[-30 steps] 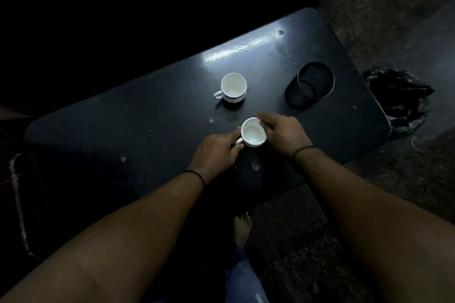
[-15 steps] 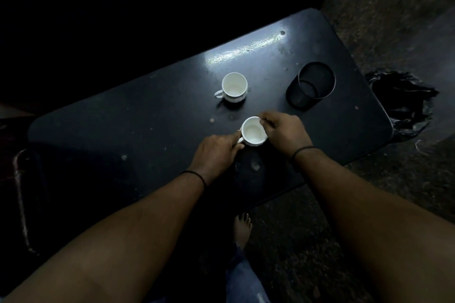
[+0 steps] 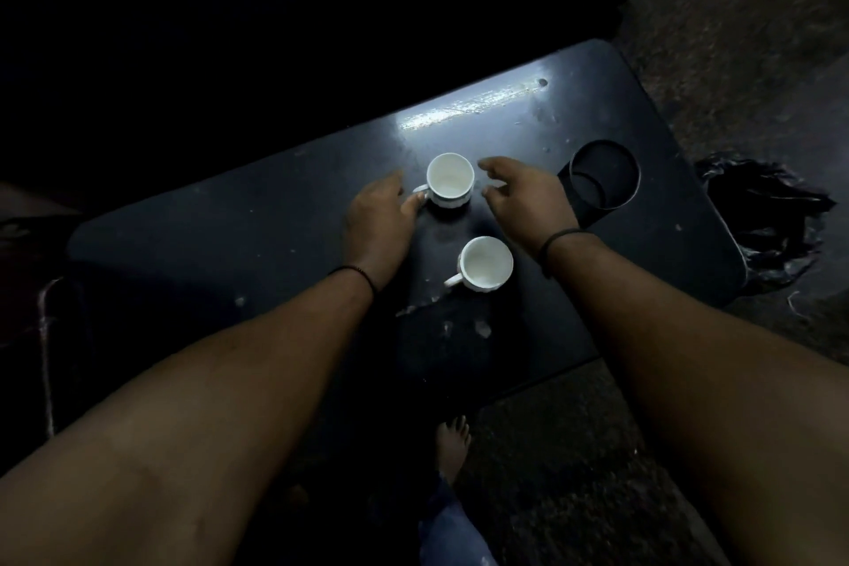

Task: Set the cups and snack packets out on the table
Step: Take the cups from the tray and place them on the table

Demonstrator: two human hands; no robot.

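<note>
Hands flank the far cup (image 3: 449,181) on my dark table (image 3: 239,234): left grip (image 3: 376,216) touching its handle, right grip (image 3: 523,198) spread, empty, just beside; near cup (image 3: 485,264) stands untouched between the wrists.

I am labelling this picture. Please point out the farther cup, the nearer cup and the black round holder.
farther cup (image 3: 449,180): head view, inside bottom.
nearer cup (image 3: 487,263): head view, inside bottom.
black round holder (image 3: 580,198): head view, side wall.

I see both hands flanking the far white cup (image 3: 449,180) on the dark table (image 3: 229,234), my left hand (image 3: 377,216) touching its handle, my right hand (image 3: 523,198) spread just beside it, the near cup (image 3: 486,264) standing free between my wrists.
</note>
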